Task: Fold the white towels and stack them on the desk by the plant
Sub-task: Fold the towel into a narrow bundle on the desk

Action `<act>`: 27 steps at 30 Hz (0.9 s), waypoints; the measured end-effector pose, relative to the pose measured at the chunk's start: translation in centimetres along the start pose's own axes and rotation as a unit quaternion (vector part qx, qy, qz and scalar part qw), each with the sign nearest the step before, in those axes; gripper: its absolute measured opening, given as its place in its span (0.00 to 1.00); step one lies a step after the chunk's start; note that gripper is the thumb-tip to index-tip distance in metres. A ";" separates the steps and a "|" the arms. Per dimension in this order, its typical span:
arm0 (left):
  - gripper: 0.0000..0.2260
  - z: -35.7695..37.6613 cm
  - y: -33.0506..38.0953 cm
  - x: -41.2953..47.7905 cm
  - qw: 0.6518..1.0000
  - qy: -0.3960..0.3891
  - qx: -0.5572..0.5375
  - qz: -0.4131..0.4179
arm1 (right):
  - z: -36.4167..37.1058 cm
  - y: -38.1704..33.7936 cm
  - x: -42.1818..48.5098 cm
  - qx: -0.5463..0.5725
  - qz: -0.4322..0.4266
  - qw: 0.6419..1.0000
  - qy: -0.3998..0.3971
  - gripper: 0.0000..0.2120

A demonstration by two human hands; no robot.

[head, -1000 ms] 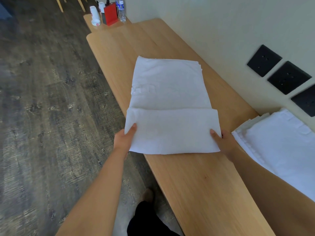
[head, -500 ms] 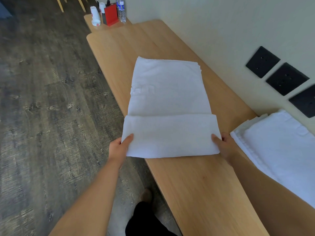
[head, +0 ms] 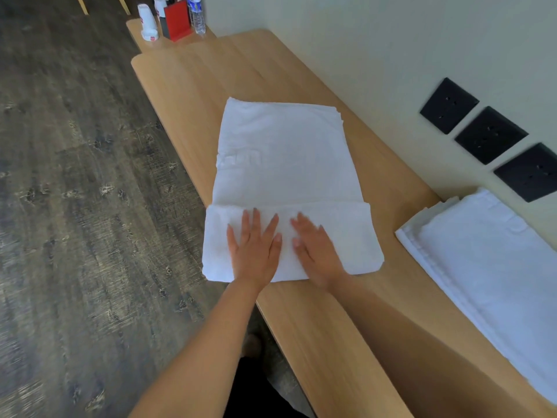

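Note:
A white towel [head: 283, 164] lies flat on the long wooden desk [head: 346, 321], its near end folded over into a thick band. My left hand [head: 254, 247] presses flat on the middle of that band, fingers straight and spread. My right hand [head: 316, 248] lies flat beside it on the same band, thumbs nearly touching. A second white towel [head: 494, 267] lies spread on the desk at the right, against the wall. No plant is in view.
At the desk's far end stand a red box [head: 177, 21], a water bottle [head: 196, 15] and white paper cups [head: 147, 24]. Three black wall sockets [head: 488, 134] sit on the right wall. Dark wooden floor [head: 75, 206] runs along the desk's left edge.
Both hands left the folded band's outer corners and moved inward to its middle, now lying flat on top of it. The band sits slightly further up the towel.

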State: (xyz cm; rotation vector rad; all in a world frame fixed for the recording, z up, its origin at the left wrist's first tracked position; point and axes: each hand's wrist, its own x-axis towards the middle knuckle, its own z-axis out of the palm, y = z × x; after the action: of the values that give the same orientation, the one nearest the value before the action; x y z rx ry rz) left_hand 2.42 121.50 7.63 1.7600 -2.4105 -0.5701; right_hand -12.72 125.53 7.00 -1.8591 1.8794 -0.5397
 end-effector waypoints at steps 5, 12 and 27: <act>0.22 1.4 -0.7 0.4 0.996 -0.049 0.072 -0.009 | 0.9 2.8 -0.4 -0.175 0.033 0.982 -0.054 0.27; 0.26 1.6 -1.7 0.7 0.995 -0.026 0.090 0.022 | -1.5 6.2 -1.7 -0.188 0.143 0.971 -0.026 0.30; 0.33 -0.5 -1.8 -0.4 0.998 0.048 -0.037 0.009 | -2.4 4.8 -3.4 -0.161 0.107 0.981 -0.024 0.30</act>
State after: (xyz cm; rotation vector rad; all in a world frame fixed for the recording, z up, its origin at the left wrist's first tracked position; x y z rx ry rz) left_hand 4.29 121.27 7.45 1.6934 -2.3086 -0.5517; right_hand -18.05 128.95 6.36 -1.8051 2.2035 -0.1207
